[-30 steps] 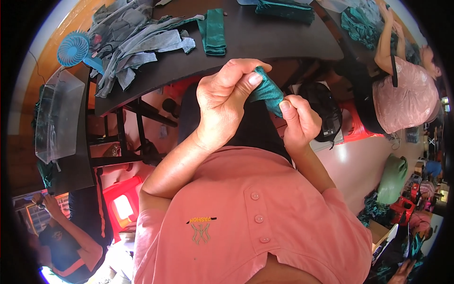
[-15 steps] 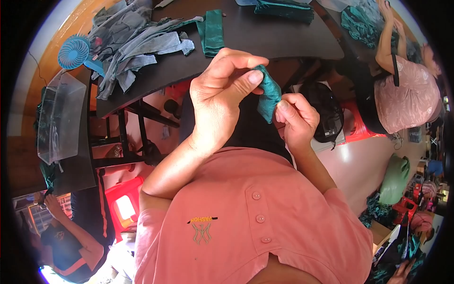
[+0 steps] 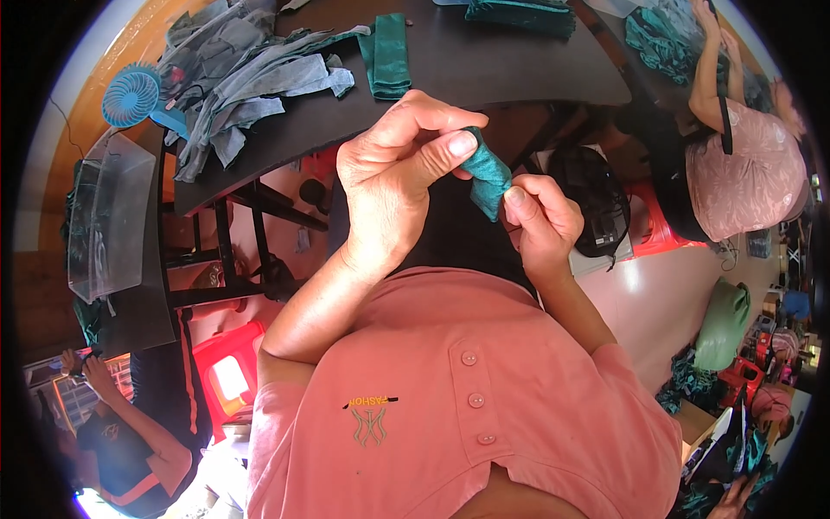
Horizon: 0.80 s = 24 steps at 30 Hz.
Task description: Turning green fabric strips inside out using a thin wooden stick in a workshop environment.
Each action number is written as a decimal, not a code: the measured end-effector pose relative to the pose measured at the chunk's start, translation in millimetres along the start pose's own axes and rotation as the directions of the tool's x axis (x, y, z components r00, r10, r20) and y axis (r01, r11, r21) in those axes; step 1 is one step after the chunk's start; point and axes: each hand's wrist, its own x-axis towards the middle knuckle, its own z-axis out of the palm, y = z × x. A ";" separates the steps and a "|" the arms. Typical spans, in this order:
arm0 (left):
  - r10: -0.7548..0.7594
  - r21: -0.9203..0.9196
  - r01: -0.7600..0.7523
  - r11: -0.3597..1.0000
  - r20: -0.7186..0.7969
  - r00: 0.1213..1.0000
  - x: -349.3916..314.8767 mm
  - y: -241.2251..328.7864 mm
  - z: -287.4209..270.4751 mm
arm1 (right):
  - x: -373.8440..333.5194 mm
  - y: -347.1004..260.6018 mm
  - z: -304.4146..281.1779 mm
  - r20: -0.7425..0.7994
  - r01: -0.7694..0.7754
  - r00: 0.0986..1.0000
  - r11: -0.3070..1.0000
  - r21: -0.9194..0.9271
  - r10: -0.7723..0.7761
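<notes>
Head view — both hands' grips [image 3: 484,177] tight on green cloth [image 3: 487,176]

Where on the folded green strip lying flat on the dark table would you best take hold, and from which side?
Grip the folded green strip at its near short end, coming from the table's front edge: that end looks bare, while grey cloth scraps crowd its left side.

Both hands [image 3: 467,186] pinch teal cloth [image 3: 486,173]

Cloth strip [image 3: 487,176] between both hands, table [image 3: 484,65] beyond, fan [image 3: 131,95] far left.
</notes>
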 end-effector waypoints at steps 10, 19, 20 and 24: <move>-0.083 0.003 0.083 0.997 0.049 0.995 3.0 -2.2 1.4 | -3.1 9.2 3.8 0.023 -0.101 0.995 0.974 0.203 0.098; -0.017 -0.056 0.018 0.998 0.019 1.000 -4.7 -9.3 7.9 | -1.4 5.6 7.1 0.174 -0.335 0.942 0.798 0.501 0.286; 0.040 -0.010 -0.039 0.999 0.026 0.999 -4.4 -9.7 8.7 | -1.0 5.8 6.4 0.179 -0.354 0.935 0.778 0.518 0.307; 0.013 -0.034 -0.012 0.999 0.027 1.000 -6.5 -8.3 9.3 | 2.2 3.0 5.2 0.141 -0.320 0.947 0.796 0.513 0.290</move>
